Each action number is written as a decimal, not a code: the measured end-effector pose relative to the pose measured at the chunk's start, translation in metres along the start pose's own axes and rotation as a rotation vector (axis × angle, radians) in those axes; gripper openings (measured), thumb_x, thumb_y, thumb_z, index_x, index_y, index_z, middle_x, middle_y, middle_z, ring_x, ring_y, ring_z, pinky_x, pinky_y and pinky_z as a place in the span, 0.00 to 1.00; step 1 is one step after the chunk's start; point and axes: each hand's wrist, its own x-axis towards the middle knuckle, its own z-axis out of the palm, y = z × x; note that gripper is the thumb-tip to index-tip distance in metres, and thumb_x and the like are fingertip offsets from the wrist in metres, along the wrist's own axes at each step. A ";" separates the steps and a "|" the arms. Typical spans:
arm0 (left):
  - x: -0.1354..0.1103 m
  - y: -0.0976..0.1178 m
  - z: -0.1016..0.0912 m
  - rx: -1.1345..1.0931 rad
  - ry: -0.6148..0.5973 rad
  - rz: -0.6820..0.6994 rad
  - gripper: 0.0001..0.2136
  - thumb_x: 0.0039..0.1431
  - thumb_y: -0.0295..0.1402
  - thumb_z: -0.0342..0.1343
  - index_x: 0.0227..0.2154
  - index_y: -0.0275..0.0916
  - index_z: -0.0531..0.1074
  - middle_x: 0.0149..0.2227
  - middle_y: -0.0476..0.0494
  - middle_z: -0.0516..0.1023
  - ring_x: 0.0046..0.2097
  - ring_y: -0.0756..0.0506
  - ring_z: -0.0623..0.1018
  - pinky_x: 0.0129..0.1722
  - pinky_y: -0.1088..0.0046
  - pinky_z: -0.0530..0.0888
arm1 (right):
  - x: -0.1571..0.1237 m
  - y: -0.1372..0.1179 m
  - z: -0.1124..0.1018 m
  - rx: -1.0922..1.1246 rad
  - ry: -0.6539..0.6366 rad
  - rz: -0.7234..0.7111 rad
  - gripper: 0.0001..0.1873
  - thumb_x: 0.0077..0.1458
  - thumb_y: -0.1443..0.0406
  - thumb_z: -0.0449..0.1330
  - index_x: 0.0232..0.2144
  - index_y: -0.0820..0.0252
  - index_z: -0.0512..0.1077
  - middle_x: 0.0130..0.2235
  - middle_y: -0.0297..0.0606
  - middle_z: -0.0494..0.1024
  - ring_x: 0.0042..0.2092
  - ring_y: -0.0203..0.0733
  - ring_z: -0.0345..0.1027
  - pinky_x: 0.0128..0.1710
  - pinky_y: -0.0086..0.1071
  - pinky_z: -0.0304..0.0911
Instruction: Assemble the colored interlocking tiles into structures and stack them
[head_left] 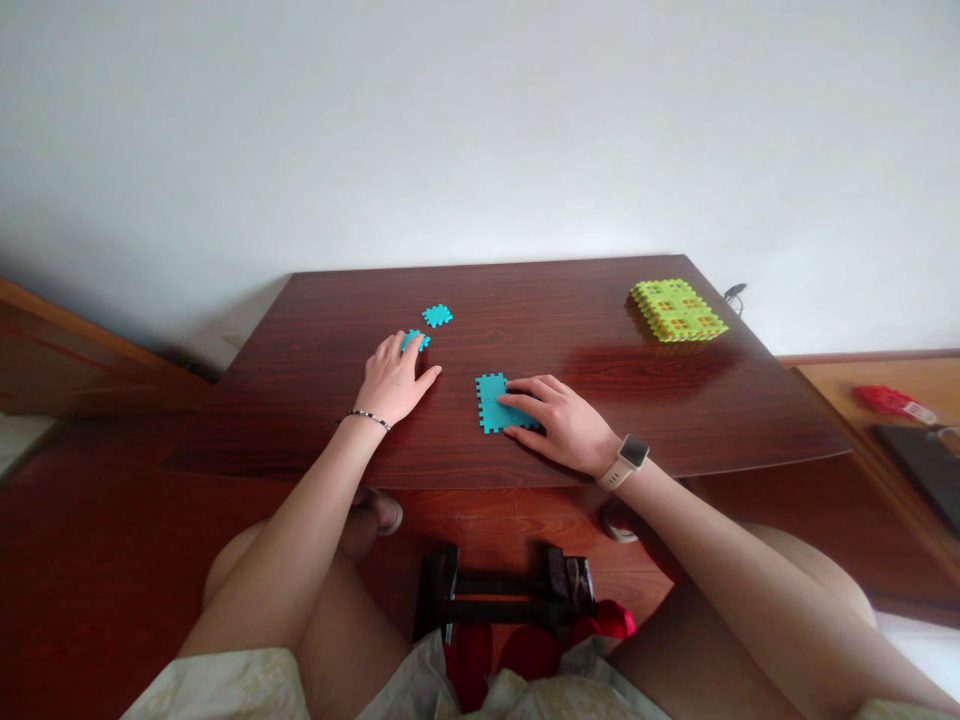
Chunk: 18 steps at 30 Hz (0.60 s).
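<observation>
My right hand lies flat, fingers stretched out, pressing on a joined slab of teal toothed puzzle tiles near the front of the dark wooden table. My left hand rests on the table with its fingertips over a single teal tile, which is partly hidden. Another loose teal tile lies just beyond it, untouched. The left wrist wears a thin bracelet and the right wrist a watch.
A stack of lime-green toothed tiles sits at the table's far right corner. A white wall rises behind. A side surface at right holds a red object and a dark flat device. A dark small stool stands below the table.
</observation>
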 end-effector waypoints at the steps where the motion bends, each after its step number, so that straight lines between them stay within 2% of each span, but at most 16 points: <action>1: 0.000 0.000 0.000 -0.006 -0.002 -0.009 0.25 0.71 0.45 0.59 0.66 0.41 0.66 0.67 0.27 0.70 0.68 0.27 0.70 0.65 0.43 0.71 | 0.000 0.000 0.000 0.004 0.001 -0.001 0.22 0.72 0.55 0.62 0.63 0.53 0.76 0.63 0.50 0.77 0.62 0.59 0.72 0.63 0.59 0.72; 8: 0.003 0.002 -0.005 -0.080 0.024 0.007 0.22 0.69 0.39 0.60 0.63 0.38 0.69 0.59 0.30 0.77 0.59 0.30 0.77 0.62 0.48 0.75 | 0.000 -0.001 -0.001 0.021 0.002 0.007 0.22 0.72 0.55 0.62 0.63 0.52 0.76 0.63 0.50 0.77 0.62 0.60 0.72 0.63 0.60 0.72; 13: 0.003 0.003 -0.004 -0.103 0.077 0.026 0.22 0.67 0.39 0.63 0.61 0.40 0.70 0.58 0.32 0.78 0.58 0.31 0.77 0.61 0.49 0.75 | 0.000 0.000 -0.001 0.028 0.005 0.006 0.22 0.71 0.55 0.62 0.63 0.50 0.76 0.63 0.49 0.77 0.62 0.60 0.72 0.63 0.61 0.72; 18: 0.005 0.003 -0.004 -0.118 0.070 -0.003 0.19 0.67 0.36 0.62 0.59 0.39 0.72 0.53 0.34 0.81 0.54 0.32 0.79 0.59 0.50 0.77 | 0.001 -0.001 -0.001 0.015 -0.003 0.006 0.22 0.72 0.54 0.62 0.63 0.53 0.76 0.63 0.50 0.77 0.62 0.59 0.72 0.63 0.59 0.72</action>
